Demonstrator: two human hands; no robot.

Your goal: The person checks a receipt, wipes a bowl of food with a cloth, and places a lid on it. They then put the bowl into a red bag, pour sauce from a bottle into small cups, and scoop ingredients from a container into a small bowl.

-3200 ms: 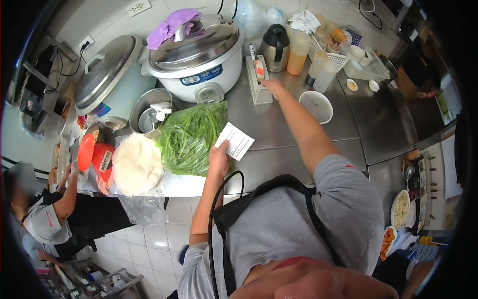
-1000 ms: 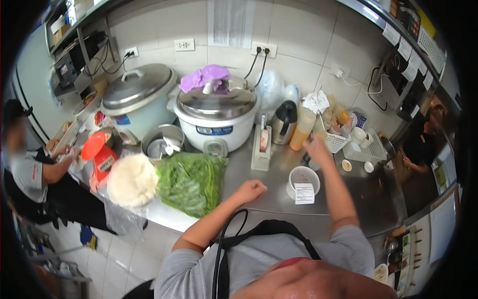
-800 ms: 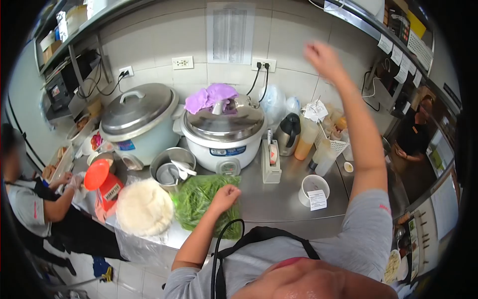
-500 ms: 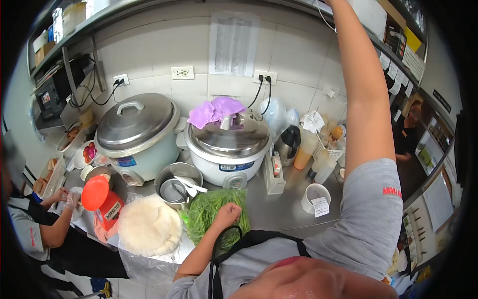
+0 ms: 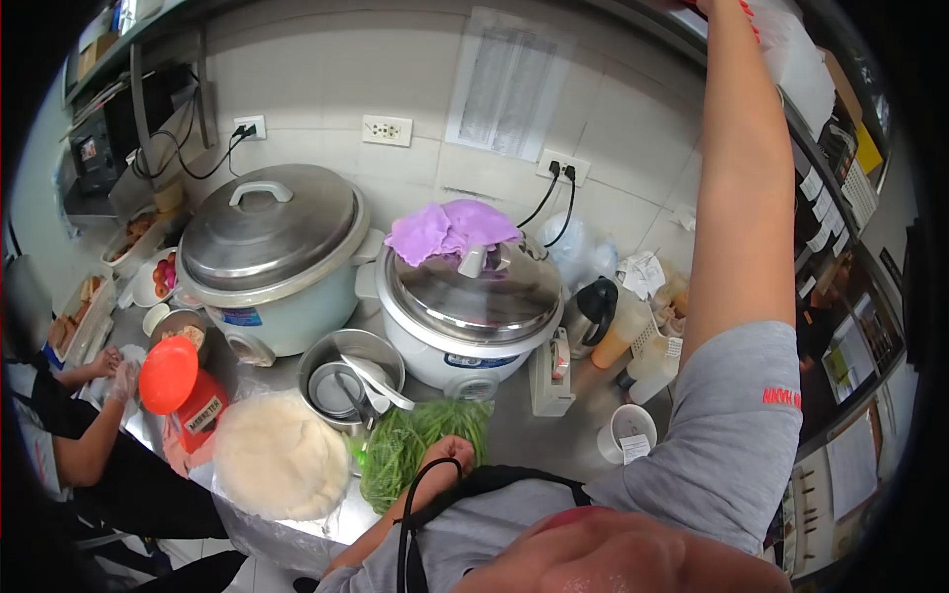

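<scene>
My left hand is curled closed at the right side of a clear plastic bag of long green vegetables, with no object showing in its fingers. My right arm is raised toward the overhead shelf. Only a sliver of my right hand shows at the top edge, beside something red, and its fingers are cut off by the frame. Left of the greens lies a large round pale mass in plastic. Behind them stands a metal pot with white-handled utensils in it.
Two large rice cookers stand against the wall, the right one topped by a purple cloth. An orange scale sits at left, near a co-worker's gloved hand. At right are a tape dispenser, thermos and white cup.
The camera view has shifted and tilted. My left hand now sits lower against the bag's right side. My right arm stays raised, and red shows near its hand at the top edge.
</scene>
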